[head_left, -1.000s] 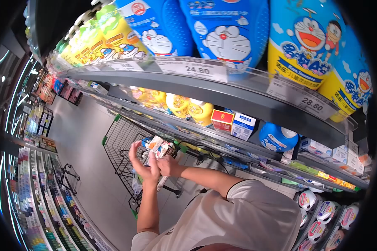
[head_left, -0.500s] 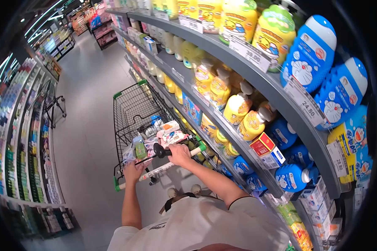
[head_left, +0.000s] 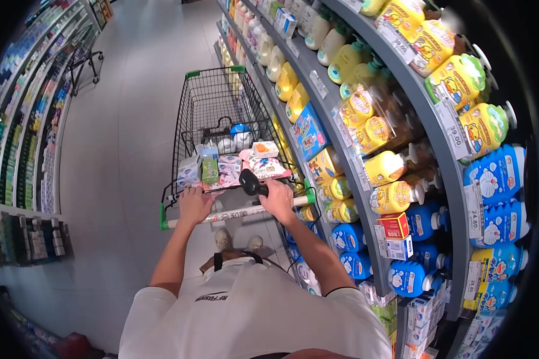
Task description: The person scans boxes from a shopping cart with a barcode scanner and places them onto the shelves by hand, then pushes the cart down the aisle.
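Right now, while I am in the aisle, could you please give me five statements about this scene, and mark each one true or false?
1. The left hand and the right hand are both at the handle of the cart. True.
2. The cart has nothing in it. False: it holds goods, among them a green pack.
3. The black object is by the left hand. False: the black object is by the right hand.
4. Yellow bottles stand to the right of the cart. True.
5. The 24.80 tag is in front of yellow bottles. False: the 24.80 tag is in front of blue bottles.
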A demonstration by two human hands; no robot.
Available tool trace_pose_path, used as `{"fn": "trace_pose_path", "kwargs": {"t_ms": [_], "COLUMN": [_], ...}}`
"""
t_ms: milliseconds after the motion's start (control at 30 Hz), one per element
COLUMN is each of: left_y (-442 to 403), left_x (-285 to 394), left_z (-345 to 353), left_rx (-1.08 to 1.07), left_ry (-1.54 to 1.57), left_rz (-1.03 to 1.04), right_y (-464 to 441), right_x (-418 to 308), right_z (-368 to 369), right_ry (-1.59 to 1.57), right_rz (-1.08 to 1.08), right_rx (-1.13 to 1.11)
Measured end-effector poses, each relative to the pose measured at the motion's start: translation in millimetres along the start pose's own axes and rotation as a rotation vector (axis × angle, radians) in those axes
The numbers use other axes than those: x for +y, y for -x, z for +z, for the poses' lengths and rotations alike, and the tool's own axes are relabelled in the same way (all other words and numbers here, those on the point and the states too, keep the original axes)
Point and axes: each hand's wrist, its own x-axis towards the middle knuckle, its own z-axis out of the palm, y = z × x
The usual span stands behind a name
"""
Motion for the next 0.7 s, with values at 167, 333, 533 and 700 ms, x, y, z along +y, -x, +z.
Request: {"fn": "trace_pose_path", "kwargs": {"t_ms": [167,333,533,700], "left_y": [7.0,-77.3,-114.6,-103.5], "left_x": [5.5,6.4,30.4,24.7], "left_z": [-9.5,16.7,40.4,37.9], "left_rx": [-0.023,0.083,0.021,-0.05], "left_ry": [0.122,0.409,0.052,-0.077], "left_rz": [0.045,-0.028,0.275,0.454], "right_y": [14.3,5.1,-13.9,-30.7], "right_x": [-7.7,-22.4,-38.6,-48.2], "right_z": [-4.1,-10.2,-1.6,13.6], "right_ry": [0.041,0.052,0.108,0.13], "right_rz": [0.025,0.079,0.064,0.086], "right_rx": [-0.035,-0.142,-0.165,-0.226]}}
